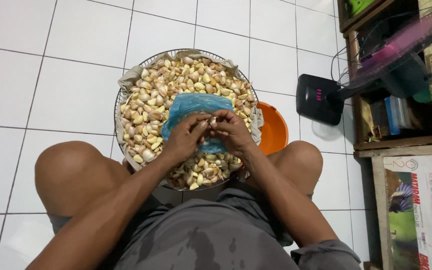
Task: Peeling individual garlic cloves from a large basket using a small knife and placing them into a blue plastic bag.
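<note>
- The left hand (185, 136) and the right hand (232, 131) meet above the round wire basket (117, 107), both sets of fingers closed on one garlic clove (213, 120) pinched between them.
- The clove sits just over the blue plastic bag (192, 104), which lies on the heap of garlic cloves (161, 95) in the cloth-lined basket.
- Its long axis looks roughly upright in the picture, running away from the person; which end is the tip is too small to tell.
- Risk: the clove is small and smooth, so a loose pinch could let it drop into the heap and be lost among the others.
- An orange bowl (275, 131) stands beside the basket, on the tiled floor (71, 45).
</note>
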